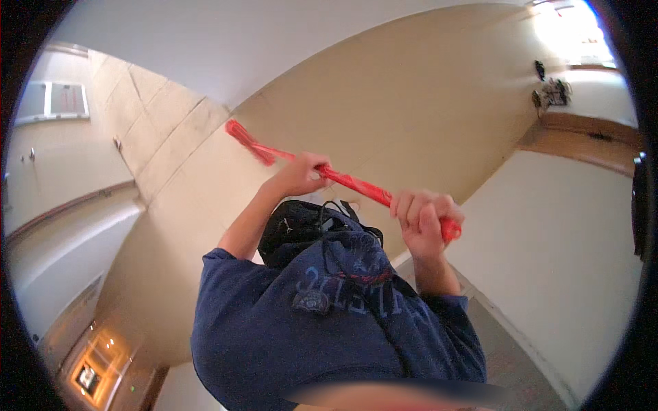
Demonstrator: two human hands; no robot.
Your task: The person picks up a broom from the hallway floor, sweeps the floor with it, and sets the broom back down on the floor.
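A red broom (358,186) slants across the space in front of my body. My left hand (307,174) is closed around its handle, nearer to the bristle end. My right hand (429,221) grips the handle close to its top end, which pokes out past the fingers. The red bristle head (249,143) points to the far left, above or on the beige tiled floor (180,174); contact cannot be made out. Below the hands are my dark blue T-shirt (329,329), which bears writing, and black shorts (288,231) with a drawstring.
A white wall (169,46) curves along the far side, and another white wall or panel (555,241) stands at the right. Small dark objects (552,92) lie near a bright window or doorway (570,33). At lower left glows a lit opening (97,370).
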